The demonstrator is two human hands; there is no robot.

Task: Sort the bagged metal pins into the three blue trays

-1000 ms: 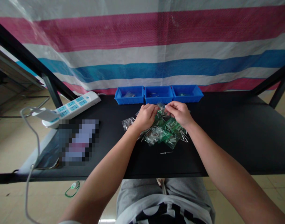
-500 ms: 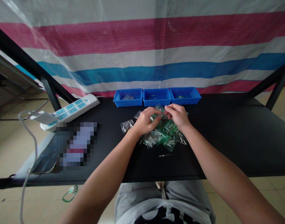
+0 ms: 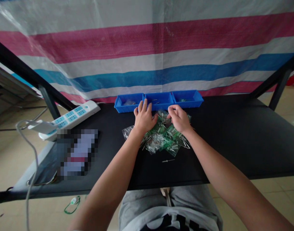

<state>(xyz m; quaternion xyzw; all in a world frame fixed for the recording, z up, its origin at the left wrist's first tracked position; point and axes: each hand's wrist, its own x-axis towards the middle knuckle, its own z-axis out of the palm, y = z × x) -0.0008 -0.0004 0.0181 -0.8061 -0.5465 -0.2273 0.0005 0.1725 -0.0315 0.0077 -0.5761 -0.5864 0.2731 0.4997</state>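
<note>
A heap of small clear bags with green parts and loose metal pins (image 3: 164, 139) lies in the middle of the black table (image 3: 233, 138). My left hand (image 3: 144, 118) rests at the heap's far left with its fingers stretched out toward the left blue bin (image 3: 127, 103) and holds nothing. My right hand (image 3: 178, 118) is curled over the heap's far side, pinching something small that I cannot make out. A single pin (image 3: 168, 160) lies apart, nearer to me. The middle blue bin (image 3: 159, 100) and the right blue bin (image 3: 187, 98) stand just beyond the hands.
A white power strip (image 3: 72, 116) with a plug and grey cable lies at the back left. A blurred flat object (image 3: 76, 153) sits on the table's left part. Black frame posts rise at both sides. A striped tarp hangs behind.
My left hand has let go of what both hands were working on and opened, its fingers now reaching forward to the left bin. My right hand stays curled over the heap.
</note>
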